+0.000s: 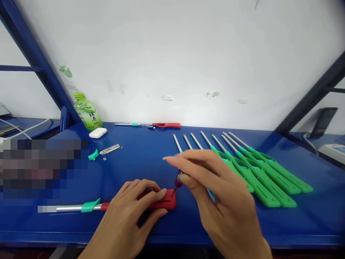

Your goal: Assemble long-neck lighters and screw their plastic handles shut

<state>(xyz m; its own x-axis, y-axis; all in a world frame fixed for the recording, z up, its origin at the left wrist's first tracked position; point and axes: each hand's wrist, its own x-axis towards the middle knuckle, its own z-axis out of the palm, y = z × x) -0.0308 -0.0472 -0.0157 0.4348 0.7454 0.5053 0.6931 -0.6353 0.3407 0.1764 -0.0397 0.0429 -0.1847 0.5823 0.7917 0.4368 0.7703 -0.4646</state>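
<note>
Our L grip (136,212) clasps a red lighter (169,203) on the tabletop (145,163), our R grip (223,190) pinching a driver (178,181) at its end; prob. light, stiff, slick plastic, best held by its hdl. (155,205)

Our left hand (130,214) holds the red lighter (166,204) on the blue table (142,162). Our right hand (222,194) grips a screwdriver (178,181), tip at the lighter's end. Green lighters (262,193) lie to our right.
</note>
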